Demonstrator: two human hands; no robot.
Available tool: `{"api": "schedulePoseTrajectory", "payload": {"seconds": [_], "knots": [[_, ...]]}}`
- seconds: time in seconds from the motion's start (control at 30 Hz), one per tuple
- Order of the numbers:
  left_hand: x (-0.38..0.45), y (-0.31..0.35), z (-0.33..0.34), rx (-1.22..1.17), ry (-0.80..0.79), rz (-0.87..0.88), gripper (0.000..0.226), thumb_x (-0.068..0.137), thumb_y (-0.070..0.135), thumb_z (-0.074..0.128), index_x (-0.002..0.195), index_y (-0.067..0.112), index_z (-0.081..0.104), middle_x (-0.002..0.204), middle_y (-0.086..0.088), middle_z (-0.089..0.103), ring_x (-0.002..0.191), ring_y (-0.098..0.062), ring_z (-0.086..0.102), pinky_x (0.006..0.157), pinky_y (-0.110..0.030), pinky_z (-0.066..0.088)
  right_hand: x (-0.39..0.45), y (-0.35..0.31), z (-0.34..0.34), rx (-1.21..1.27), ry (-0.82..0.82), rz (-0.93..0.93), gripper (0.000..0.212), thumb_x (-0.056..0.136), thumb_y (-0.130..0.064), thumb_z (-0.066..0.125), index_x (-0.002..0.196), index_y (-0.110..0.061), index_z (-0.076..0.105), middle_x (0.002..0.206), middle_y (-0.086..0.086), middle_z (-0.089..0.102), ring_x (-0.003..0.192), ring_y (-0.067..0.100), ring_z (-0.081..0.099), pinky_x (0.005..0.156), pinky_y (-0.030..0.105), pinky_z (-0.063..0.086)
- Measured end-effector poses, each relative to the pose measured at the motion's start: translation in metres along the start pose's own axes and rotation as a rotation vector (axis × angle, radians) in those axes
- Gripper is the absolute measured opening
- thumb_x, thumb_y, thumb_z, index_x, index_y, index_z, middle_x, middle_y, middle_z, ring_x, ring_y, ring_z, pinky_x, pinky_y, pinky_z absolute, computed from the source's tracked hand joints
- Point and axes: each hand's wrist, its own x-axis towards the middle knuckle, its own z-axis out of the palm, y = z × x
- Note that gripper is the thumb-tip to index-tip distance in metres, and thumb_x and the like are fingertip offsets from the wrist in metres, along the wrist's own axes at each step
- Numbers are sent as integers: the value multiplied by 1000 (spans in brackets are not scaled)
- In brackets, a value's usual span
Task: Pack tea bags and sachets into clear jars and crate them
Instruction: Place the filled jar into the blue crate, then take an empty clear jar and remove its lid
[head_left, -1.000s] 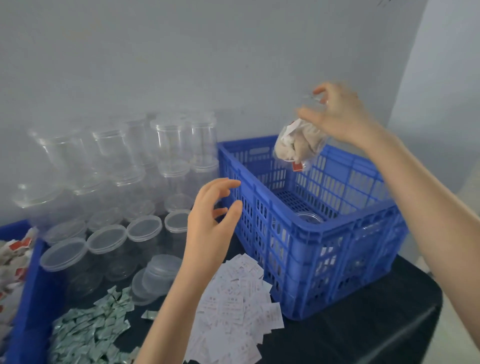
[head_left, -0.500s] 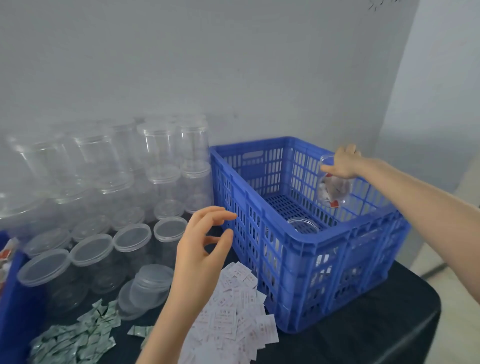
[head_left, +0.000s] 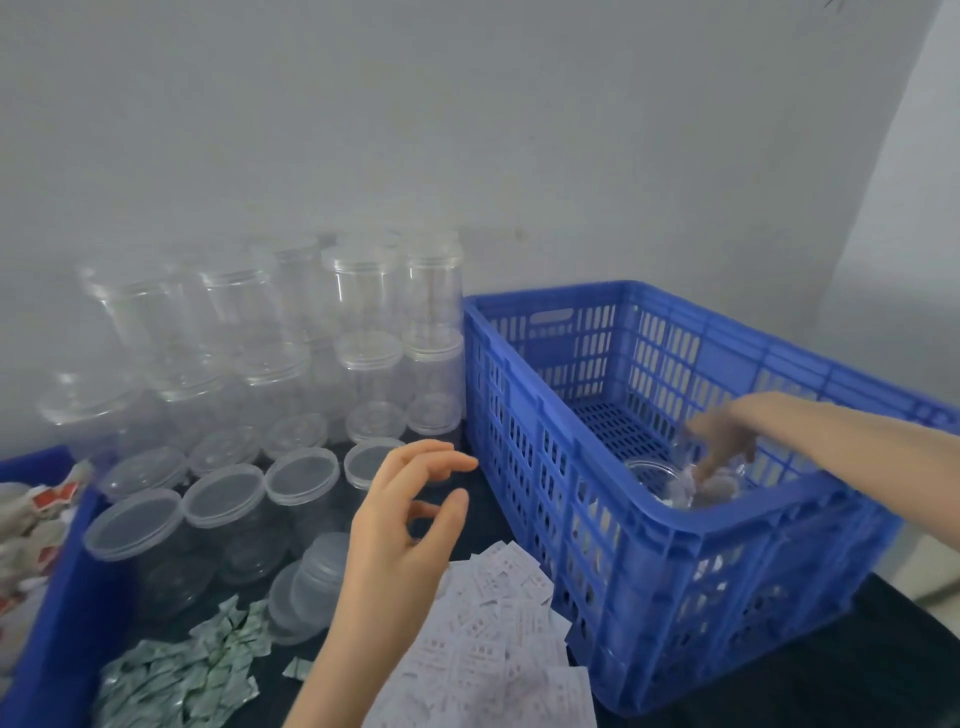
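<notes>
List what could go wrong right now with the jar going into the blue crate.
1. The right hand is blurred low inside the blue crate, setting the filled jar beside an open jar; it may knock it or tip over.
2. The left hand hovers near stacked empty jars; a careless reach might topple them.

Dark cloth-covered table (head_left: 810, 691) against plain grey wall (head_left: 467, 130); pale floor (head_left: 930, 566) at right beyond table edge.
</notes>
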Motion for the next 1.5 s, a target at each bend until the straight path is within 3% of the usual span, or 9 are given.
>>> {"api": "schedulePoseTrajectory", "payload": {"seconds": [0.13, 0.4, 0.57, 0.77, 0.9, 1.07, 1.23, 1.33, 1.5], "knots": [[1, -2, 1, -9, -18, -9, 39, 89, -2, 59, 92, 36, 67, 107, 27, 58, 101, 2, 57, 73, -8, 44, -3, -5, 8, -21, -100, -31, 101, 83, -44, 78, 154, -15, 14, 157, 9, 28, 131, 27, 53, 94, 38, 56], [5, -11, 0, -13, -29, -51, 38, 90, 2, 58, 93, 39, 65, 105, 25, 58, 104, -1, 55, 77, -10, 44, -7, -13, 3, -123, -200, 36, 116, 85, -59, 67, 157, -23, -15, 166, 10, 15, 141, 28, 42, 109, 35, 45], [1, -18, -7, -4, -30, -57, 39, 90, 1, 58, 93, 40, 65, 104, 28, 58, 103, 0, 56, 76, -10, 44, -24, -27, -15, -113, -61, -31, 101, 92, -58, 61, 160, -17, -2, 168, 4, 8, 153, 25, 19, 122, 41, 24], [-1, -27, -29, -6, -5, -84, 35, 90, -1, 57, 92, 33, 65, 103, 13, 63, 99, -5, 58, 77, -17, 47, -80, -70, -64, -75, 348, -254, 65, 102, -41, 52, 155, -13, 29, 150, 3, 49, 133, 21, 49, 109, 33, 40], [-6, -38, -50, 30, 48, -135, 30, 92, 0, 56, 95, 29, 67, 96, 11, 67, 89, 0, 61, 74, -11, 47, -123, -127, -75, 28, 627, -431, 58, 101, -39, 54, 152, -20, 38, 139, -1, 58, 122, 20, 56, 102, 40, 45], [-10, -64, -72, 109, 115, -229, 34, 92, 1, 57, 94, 34, 64, 99, 10, 68, 88, -1, 60, 74, -11, 46, -160, -218, -48, 86, 586, -656, 55, 99, -46, 53, 149, -26, 42, 131, -6, 61, 111, 14, 57, 97, 40, 48], [-17, -85, -84, 155, 151, -322, 31, 92, 4, 56, 90, 34, 63, 99, 15, 68, 96, -6, 61, 81, -13, 44, -122, -296, -6, 79, 549, -556, 51, 97, -45, 57, 136, -12, 50, 132, 13, 57, 115, 32, 59, 81, 38, 45], [-19, -89, -86, 170, 149, -337, 33, 92, 6, 56, 88, 39, 62, 97, 19, 67, 95, 1, 61, 77, -5, 42, -77, -324, 19, 348, 487, -501, 61, 93, -37, 66, 141, -8, 40, 143, 16, 45, 128, 34, 49, 94, 41, 45], [-24, -93, -89, 163, 127, -345, 30, 93, 9, 56, 92, 38, 63, 97, 19, 67, 91, 4, 59, 74, -8, 44, -22, -352, 59, 893, 406, -410, 114, 80, -40, 82, 157, -4, 5, 161, 20, 16, 147, 36, 26, 116, 44, 31]]}}
